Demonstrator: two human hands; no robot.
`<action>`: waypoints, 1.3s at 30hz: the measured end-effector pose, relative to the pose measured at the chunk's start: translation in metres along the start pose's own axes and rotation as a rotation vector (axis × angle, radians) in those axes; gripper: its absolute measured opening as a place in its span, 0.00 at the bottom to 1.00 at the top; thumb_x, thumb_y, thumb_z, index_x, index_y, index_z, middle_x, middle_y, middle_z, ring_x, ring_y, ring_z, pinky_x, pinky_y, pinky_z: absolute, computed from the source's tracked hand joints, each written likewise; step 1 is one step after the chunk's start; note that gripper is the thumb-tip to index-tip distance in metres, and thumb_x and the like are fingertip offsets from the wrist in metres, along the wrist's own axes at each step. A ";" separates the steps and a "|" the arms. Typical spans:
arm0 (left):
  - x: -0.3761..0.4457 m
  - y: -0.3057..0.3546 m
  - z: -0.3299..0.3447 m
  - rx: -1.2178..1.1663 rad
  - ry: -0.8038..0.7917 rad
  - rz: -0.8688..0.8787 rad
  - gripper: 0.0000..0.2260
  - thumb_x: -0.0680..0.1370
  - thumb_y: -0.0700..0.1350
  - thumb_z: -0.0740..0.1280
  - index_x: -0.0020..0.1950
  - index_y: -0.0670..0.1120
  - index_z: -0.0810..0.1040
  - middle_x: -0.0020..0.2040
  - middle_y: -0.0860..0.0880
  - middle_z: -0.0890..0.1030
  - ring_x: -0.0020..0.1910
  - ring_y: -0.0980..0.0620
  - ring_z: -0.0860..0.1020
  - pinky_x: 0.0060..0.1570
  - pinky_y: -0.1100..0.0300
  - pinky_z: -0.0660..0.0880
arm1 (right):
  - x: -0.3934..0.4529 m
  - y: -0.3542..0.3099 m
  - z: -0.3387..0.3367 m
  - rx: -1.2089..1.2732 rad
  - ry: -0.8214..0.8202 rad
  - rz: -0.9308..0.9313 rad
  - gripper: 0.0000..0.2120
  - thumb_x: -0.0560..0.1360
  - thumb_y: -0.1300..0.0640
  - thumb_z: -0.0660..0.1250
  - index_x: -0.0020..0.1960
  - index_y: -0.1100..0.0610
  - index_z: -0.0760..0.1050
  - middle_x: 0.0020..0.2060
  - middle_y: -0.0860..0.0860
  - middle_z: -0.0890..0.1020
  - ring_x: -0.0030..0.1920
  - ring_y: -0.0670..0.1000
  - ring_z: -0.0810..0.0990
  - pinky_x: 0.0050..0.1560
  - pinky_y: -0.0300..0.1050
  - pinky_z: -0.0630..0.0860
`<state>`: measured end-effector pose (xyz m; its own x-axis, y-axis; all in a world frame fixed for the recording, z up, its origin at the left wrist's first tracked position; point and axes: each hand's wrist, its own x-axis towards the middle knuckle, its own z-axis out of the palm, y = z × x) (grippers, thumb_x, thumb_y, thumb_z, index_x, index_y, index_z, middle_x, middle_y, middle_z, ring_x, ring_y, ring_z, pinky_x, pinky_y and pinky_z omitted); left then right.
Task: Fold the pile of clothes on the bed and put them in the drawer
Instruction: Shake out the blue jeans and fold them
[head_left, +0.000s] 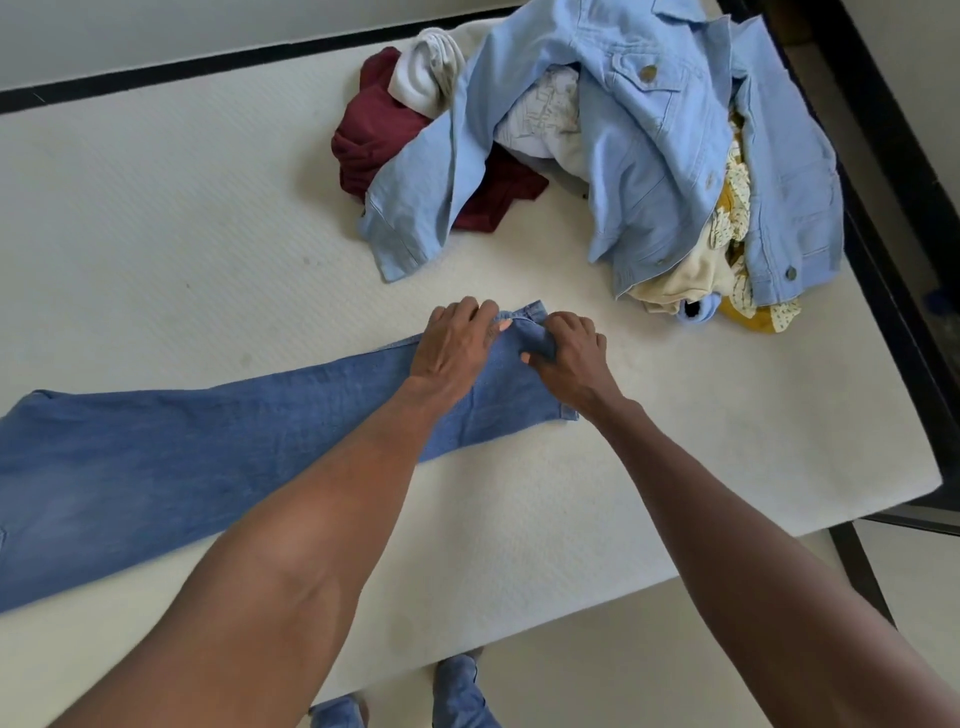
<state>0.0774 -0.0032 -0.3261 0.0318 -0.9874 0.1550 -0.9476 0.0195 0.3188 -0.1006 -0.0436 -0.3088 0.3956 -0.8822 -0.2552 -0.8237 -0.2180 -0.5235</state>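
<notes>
— So where are the jeans (218, 447)?
— Flat across the bed (156, 218), near the pile (613, 156). Left hand (457, 348) and right hand (571, 358) each have a grip pinching the hem end.
— Advice?
— Probably align both leg edges, smooth flat, then fold toward the waist.

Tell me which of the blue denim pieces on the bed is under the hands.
The darker blue jeans, laid flat; both the left hand and right hand grip one end. The pale denim jacket lies apart on the pile.

Bare forearms (291, 519) — blue jeans (462, 691)
</notes>
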 end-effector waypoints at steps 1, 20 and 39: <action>0.002 -0.003 0.003 0.072 -0.017 -0.035 0.20 0.81 0.57 0.54 0.52 0.43 0.76 0.42 0.44 0.76 0.37 0.44 0.75 0.39 0.50 0.72 | 0.005 -0.001 -0.001 0.037 0.016 0.050 0.13 0.73 0.55 0.71 0.52 0.60 0.74 0.48 0.51 0.76 0.50 0.52 0.72 0.50 0.47 0.66; -0.120 -0.006 0.026 0.198 -0.380 -0.404 0.32 0.81 0.62 0.40 0.81 0.47 0.45 0.80 0.39 0.45 0.79 0.42 0.44 0.76 0.42 0.40 | 0.012 -0.011 0.025 0.105 0.275 0.491 0.14 0.81 0.63 0.57 0.66 0.61 0.64 0.57 0.55 0.71 0.50 0.58 0.75 0.53 0.55 0.75; -0.075 -0.016 0.003 0.005 -0.763 -0.607 0.51 0.73 0.75 0.52 0.77 0.45 0.28 0.78 0.48 0.30 0.77 0.50 0.30 0.71 0.34 0.31 | 0.005 -0.016 0.049 0.004 0.085 0.465 0.45 0.76 0.34 0.63 0.80 0.54 0.44 0.79 0.58 0.49 0.78 0.60 0.48 0.76 0.58 0.50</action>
<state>0.0889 0.0701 -0.3455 0.3025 -0.6658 -0.6821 -0.8395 -0.5249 0.1401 -0.0657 -0.0246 -0.3414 -0.0500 -0.9170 -0.3958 -0.9041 0.2099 -0.3721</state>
